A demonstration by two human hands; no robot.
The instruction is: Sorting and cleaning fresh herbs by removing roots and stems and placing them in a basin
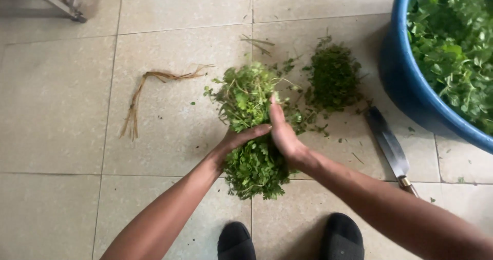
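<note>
Beige floor tiles [169, 136] under me, and that's the whole workspace, no surface, just me standing over it with my black shoes [290, 239] at the bottom of the view.

Both hands are on the herb bunch [251, 131], which sits right in front of my feet. Left hand [237, 139] is wrapped round the middle of the bunch, fingers closed over it. Right hand [284, 134] is pressed flat against the other side, fingers straight and pointing away from me, so more a squeeze than a real grip.

Handling-wise I'd say this stuff is light and floppy. Thin soft stems, lots of small leaves, nothing stiff about it. It bruises easily and sheds bits if you pinch at the leafy ends, so the waist of the bunch, where the stems are packed together, looks like the place to hold. Loose strands stick out at the far end and would probably slip free with a slack grip.

Just right of the bunch there's a knife [391, 149] lying on the tiles, blade pointing away. Past my hands sits a small green pile [334, 77] of trimmings, and off to the left some dry straw ties [149, 90]. Far right is a big blue tub [411, 80] full of greens [457, 44].
</note>
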